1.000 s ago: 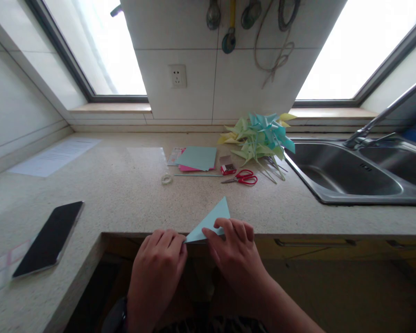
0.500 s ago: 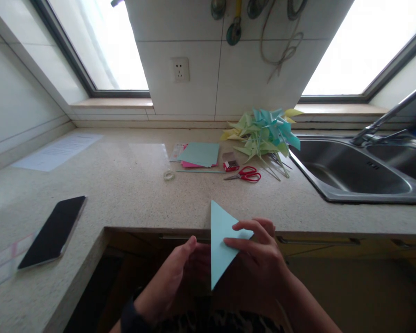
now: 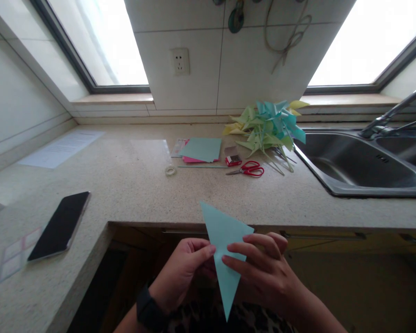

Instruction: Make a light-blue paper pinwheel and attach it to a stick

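A light blue sheet of paper point(image 3: 225, 231), folded into a triangle, is held up in front of the counter's edge. My left hand point(image 3: 185, 263) pinches its left side, thumb on the near face and the other fingers behind. From the right, my right hand point(image 3: 266, 263) grips it with fingers lying across the near face; its thumb is hidden behind the paper. Beyond, on the counter, red-handled scissors point(image 3: 250, 169) lie beside a small red box point(image 3: 233, 158). A roll of tape point(image 3: 170, 170) and a thin stick point(image 3: 201, 167) lie near a stack of coloured paper point(image 3: 201, 149).
Several paper pinwheels point(image 3: 272, 122) are heaped at the back, left of the metal sink point(image 3: 360, 162). A dark phone point(image 3: 60, 226) rests on the left counter, with a printed sheet point(image 3: 60, 147) behind it. The counter's front edge point(image 3: 180, 225) runs just beyond my hands.
My left hand has moved right and now pinches the paper's left side. The folded paper has tilted, its lower point swinging right and nearer. The view has shifted slightly.
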